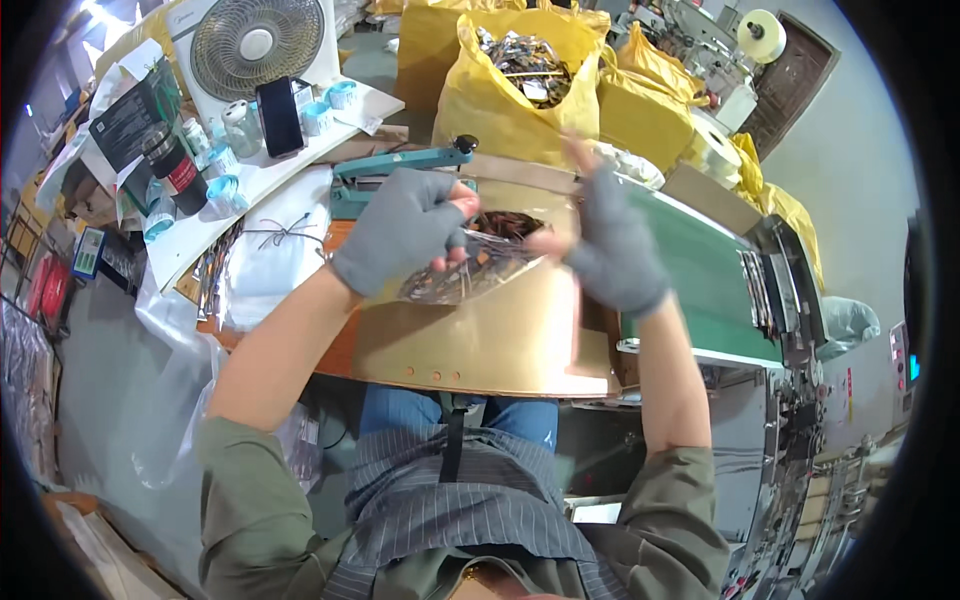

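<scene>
A clear plastic bag (465, 278) with dark brown and silvery pieces in it lies on a shiny gold-coloured sheet (450, 340) in front of me. My left hand (405, 232), in a grey fingerless glove, is closed at the bag's left upper edge, fingers curled on the plastic. My right hand (615, 245), gloved alike, hovers at the bag's right side. It is smeared by motion, but the thumb points left, apart from the raised fingers, and nothing shows in it. Just beyond the left hand is a teal hand-lever tool (400, 162), perhaps a bag sealer.
A green conveyor belt (690, 270) runs along the right. Behind the worktop stands a yellow bag (470, 110) full of small packets. At left, a white shelf (330, 140) carries a phone (280, 118), a dark flask (178, 170) and tape rolls; a fan (255, 45) stands behind.
</scene>
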A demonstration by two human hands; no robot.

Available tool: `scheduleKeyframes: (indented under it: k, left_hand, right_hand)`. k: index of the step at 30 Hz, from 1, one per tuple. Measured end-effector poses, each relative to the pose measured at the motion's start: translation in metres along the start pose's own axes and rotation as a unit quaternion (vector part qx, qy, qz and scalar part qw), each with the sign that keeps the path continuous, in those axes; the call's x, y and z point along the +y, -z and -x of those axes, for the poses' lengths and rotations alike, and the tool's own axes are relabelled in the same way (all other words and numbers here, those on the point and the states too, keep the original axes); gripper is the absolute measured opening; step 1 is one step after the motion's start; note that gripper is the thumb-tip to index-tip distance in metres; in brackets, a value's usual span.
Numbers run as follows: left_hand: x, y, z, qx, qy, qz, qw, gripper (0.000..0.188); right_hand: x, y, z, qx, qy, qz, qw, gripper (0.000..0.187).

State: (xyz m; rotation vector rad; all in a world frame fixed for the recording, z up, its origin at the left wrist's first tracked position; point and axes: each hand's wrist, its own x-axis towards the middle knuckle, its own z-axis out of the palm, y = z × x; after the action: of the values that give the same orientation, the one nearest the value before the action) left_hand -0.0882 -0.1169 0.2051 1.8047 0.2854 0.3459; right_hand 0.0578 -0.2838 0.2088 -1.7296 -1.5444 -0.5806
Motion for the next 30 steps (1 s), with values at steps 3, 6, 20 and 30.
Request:
scheduleKeyframes:
  k: [3,6,20,30]
  left_hand:
    - [0.026,-0.003,0.010,-0.014,0.006,0.066,0.998,0.023]
    - [0.005,0.014,-0.003,0.095,-0.148,0.033,0.984,0.040]
    - [-0.229,0.042,-0.099,0.079,0.211,0.218,0.950,0.031]
    - [-0.253,0.064,-0.118,0.078,0.240,0.209,0.945,0.023]
  right_hand:
    - [0.008,-0.040,0.021,-0.148,-0.041,-0.116,0.981,0.020]
    - [0.013,-0.056,0.016,-0.129,-0.088,-0.135,0.978,0.016]
    - [0.131,-0.221,-0.101,-0.043,-0.217,0.006,0.975,0.034]
    - [0.179,-0.274,-0.040,-0.103,-0.235,0.141,0.956,0.021]
